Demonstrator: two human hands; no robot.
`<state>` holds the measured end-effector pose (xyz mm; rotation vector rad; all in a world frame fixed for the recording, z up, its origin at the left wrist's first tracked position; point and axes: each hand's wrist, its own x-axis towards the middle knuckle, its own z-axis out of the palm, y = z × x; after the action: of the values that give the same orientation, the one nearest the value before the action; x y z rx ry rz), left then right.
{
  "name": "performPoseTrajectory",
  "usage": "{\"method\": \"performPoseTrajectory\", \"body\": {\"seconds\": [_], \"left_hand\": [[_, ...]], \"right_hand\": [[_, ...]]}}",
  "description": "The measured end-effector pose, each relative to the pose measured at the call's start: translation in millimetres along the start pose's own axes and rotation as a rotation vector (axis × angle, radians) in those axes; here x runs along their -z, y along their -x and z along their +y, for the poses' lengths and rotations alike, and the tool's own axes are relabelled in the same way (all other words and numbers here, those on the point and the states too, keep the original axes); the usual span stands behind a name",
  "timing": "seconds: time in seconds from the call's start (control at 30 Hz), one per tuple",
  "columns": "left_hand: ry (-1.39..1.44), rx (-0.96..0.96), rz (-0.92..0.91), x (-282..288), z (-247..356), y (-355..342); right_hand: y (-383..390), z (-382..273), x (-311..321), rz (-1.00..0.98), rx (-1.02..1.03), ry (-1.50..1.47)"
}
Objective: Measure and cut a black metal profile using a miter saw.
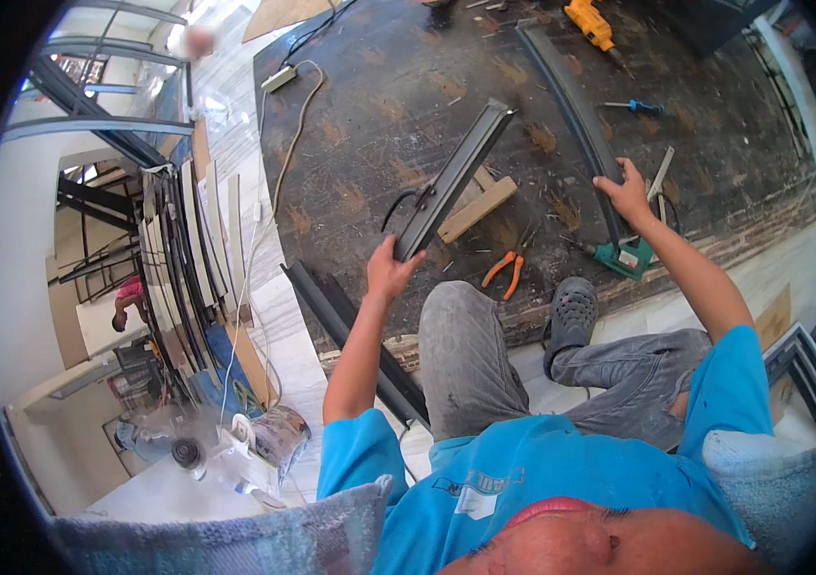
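- Nearest, below both hands, is the blue shirt (542,460); it has faded print and a pale patch on the chest.
- The left hand (394,273) is wrapped round the near end of a dark metal bar (456,182); the bar slants away to the right.
- Right of that grip lie orange-handled pliers (511,265); just below the right hand (626,195) is a green tool (626,257); it has a pale label, too small to read.
- The right hand's fingers curl over a long dark bar (571,105); most of it reaches beyond the grip.
- The step now looks like handling both bars, one per hand; the next move seems to call for a steady hold on each.
- Past the right hand lies a blue screwdriver (634,106); farther on is a yellow drill (592,26).
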<state>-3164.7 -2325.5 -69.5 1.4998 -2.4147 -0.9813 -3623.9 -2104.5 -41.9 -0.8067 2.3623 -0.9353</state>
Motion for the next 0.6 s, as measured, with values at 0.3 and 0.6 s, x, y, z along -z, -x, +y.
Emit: {"method": "performPoseTrajectory", "body": {"seconds": [0.3,0.6], "left_hand": [[-0.066,-0.322,-0.148,-42.0,50.4,-54.8],[-0.043,-0.286,-0.272,-55.0,53.5,-55.1]], "right_hand": [[-6.2,52.7,17.7,0.096,-0.148,-0.172],[8.7,58.2,26.9,0.143,-0.174,-0.158]]}}
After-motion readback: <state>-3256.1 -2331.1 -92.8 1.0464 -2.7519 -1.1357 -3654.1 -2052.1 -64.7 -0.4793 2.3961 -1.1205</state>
